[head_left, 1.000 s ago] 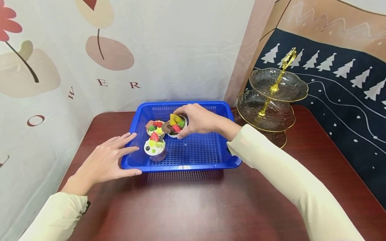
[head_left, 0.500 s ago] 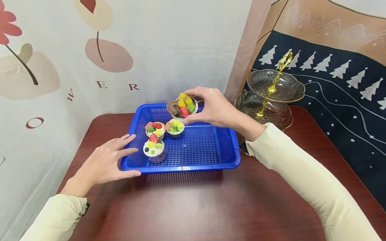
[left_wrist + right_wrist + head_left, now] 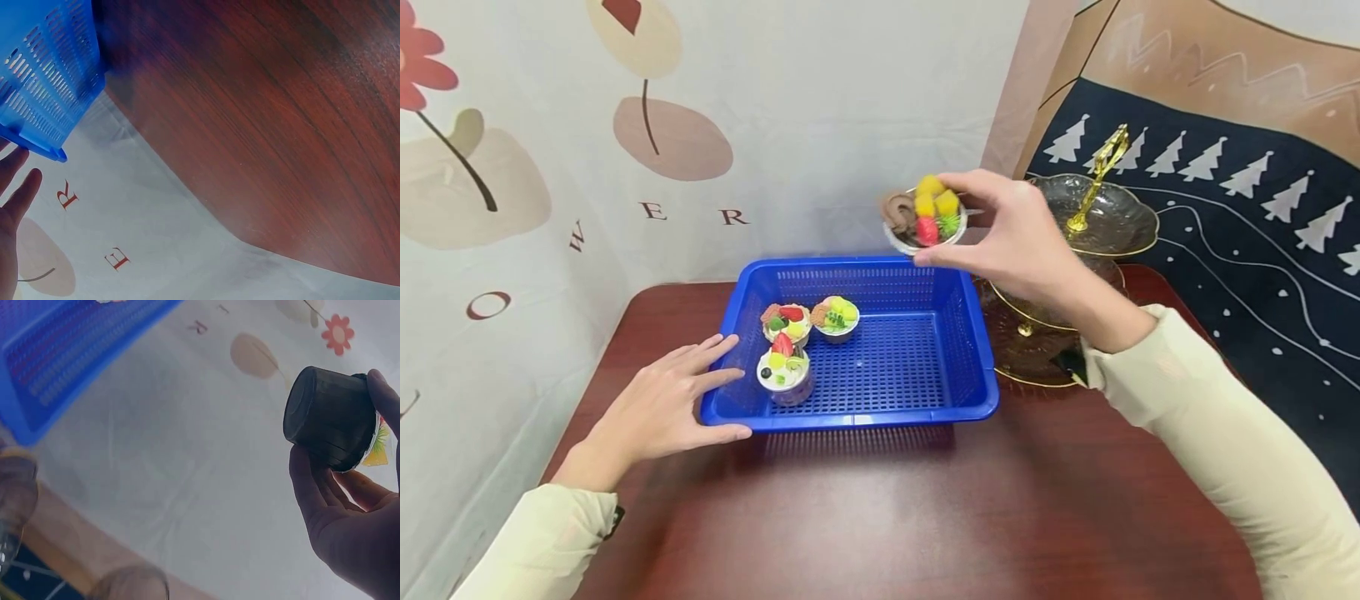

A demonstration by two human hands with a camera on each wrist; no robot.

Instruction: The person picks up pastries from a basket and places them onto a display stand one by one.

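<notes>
1. while the right hand [image 3: 1011, 227] pinches it between thumb and fingers, the round, dark-cupped chocolate-and-fruit dessert [image 3: 927, 218] hangs in the air, one o'clock from the blue, rectangular plastic basket [image 3: 887, 358].
2. inside, toward ten o'clock, sit three fruit-topped cup desserts [image 3: 786, 323].
3. the left hand [image 3: 670, 400], fingers spread, touches the eight-o'clock rim.
4. near three o'clock stands a gold-stemmed, clear tiered stand [image 3: 1116, 229].

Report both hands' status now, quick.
Left hand: open, spread at the rim of the blue basket.
Right hand: closed, holding the brown-swirl dessert cup in the air.
</notes>
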